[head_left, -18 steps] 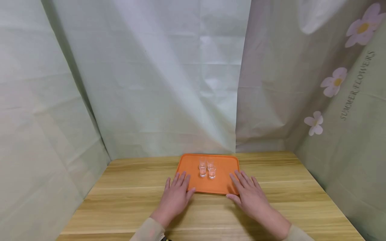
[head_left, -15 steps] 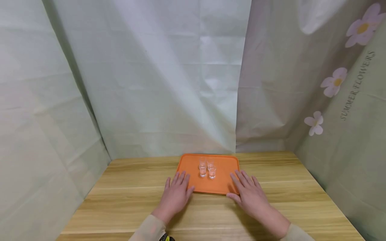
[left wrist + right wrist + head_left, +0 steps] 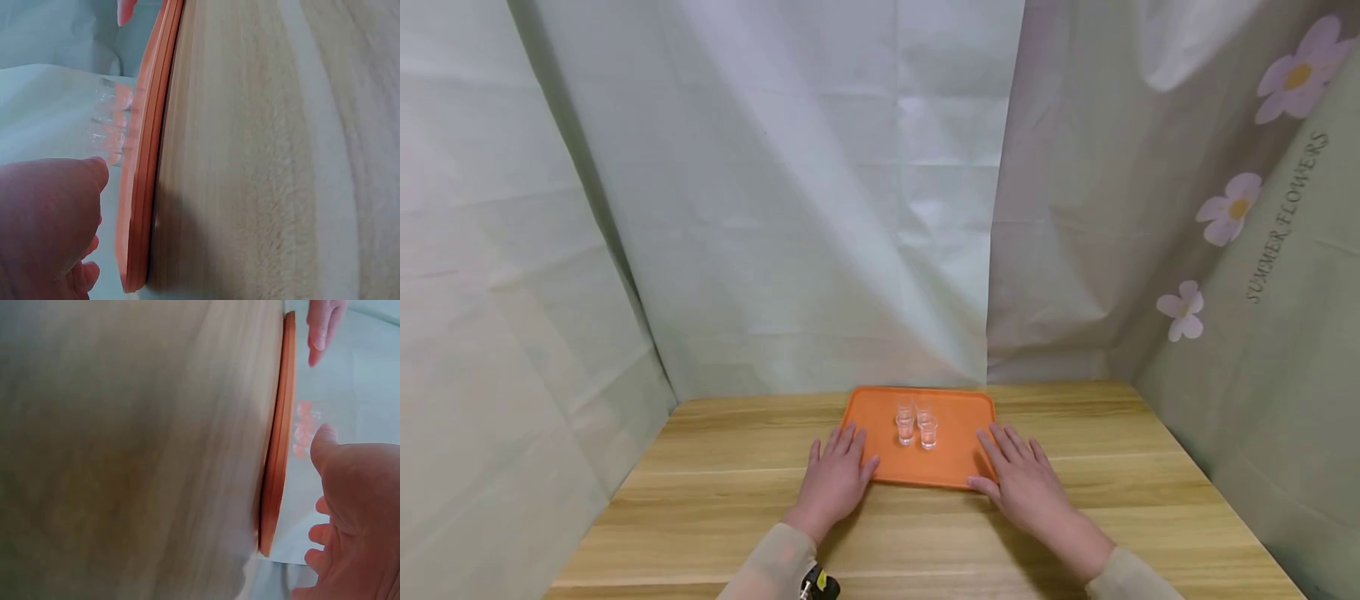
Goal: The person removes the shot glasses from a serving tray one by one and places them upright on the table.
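An orange tray (image 3: 958, 421) lies flat on the table, with several small clear shot glasses (image 3: 928, 434) standing close together near its middle. My left hand (image 3: 832, 483) is over the tray's near left corner, fingers spread and pointing forward. At the near right corner is my right hand (image 3: 1028, 483), held the same way with the thumb out to the side. Both wrist views show a gap between the hands and the tray: in the left one the thumb (image 3: 97, 169) stays above the rim, and in the right one the curved fingers (image 3: 320, 534) do too. Neither hand holds anything.
The wooden table (image 3: 737, 467) runs out to both sides of the tray and in front of it. Pale cloth curtains (image 3: 820, 208) hang behind and at the left, and a flower-printed one (image 3: 1285, 333) hangs at the right. A dark band (image 3: 820, 583) shows at the left sleeve.
My hands have drawn slightly apart, the left one outward to the left and the right one a touch to the right. The tray and glasses keep their place; the head view has shifted a little.
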The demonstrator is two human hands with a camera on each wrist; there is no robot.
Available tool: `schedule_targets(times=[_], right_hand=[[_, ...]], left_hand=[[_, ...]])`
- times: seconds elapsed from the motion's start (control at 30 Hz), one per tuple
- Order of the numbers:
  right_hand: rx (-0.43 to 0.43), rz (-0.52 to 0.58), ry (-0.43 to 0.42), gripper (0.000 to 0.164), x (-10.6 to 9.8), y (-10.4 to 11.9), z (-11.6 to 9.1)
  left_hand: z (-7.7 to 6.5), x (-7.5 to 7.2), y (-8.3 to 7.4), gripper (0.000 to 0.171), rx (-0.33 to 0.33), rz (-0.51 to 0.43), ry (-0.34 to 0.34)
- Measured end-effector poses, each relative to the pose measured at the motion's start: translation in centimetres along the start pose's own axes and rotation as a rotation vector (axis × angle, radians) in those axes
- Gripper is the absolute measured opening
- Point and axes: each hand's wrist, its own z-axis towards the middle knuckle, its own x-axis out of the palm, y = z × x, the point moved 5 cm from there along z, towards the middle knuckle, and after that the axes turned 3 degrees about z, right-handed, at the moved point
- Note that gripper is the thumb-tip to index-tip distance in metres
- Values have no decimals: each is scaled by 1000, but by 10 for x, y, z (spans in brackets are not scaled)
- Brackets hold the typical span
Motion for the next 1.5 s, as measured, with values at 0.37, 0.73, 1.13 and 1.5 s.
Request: schedule_targets(times=[0.37,0.73,1.13,1.5], right_hand=[[40,18,48,72,6,-9,6],[59,63,102,76,11,-16,6],[108,53,183,79,11,-16,10],[108,80,198,80,10,-16,9]], left_hand=[[4,3,6,59,-32,7,11],[3,11,13,59,-53,5,16],[2,10,14,60,-70,16,30],[-3,12,14,60,-99,-22,25]])
